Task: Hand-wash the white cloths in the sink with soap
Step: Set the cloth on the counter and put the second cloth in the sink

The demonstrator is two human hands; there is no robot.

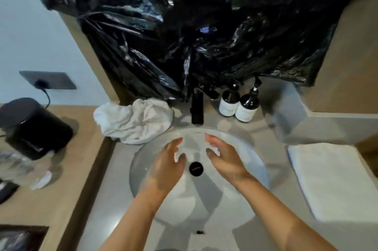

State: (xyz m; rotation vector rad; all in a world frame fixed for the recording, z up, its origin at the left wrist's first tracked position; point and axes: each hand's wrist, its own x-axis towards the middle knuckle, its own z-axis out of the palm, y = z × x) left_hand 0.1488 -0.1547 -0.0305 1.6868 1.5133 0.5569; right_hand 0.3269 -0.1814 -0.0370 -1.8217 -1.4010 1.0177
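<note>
Both my hands are inside the round white sink (259,169), either side of the black drain plug (196,168). My left hand (168,166) and my right hand (222,159) hold nothing, and their fingers are spread. A crumpled white cloth (134,121) lies on the counter at the basin's back left rim, apart from my hands. A folded white cloth (335,179) rests flat on the counter to the right. Two dark pump bottles with white labels (238,104) stand behind the basin, right of the black faucet (197,109). No cloth is in the basin.
Black plastic sheeting (194,26) covers the wall above the sink. A black kettle (34,126) stands on the wooden counter at left, with a wall socket (48,80) and cord behind it. Small packets and a dark tray lie at the far left edge.
</note>
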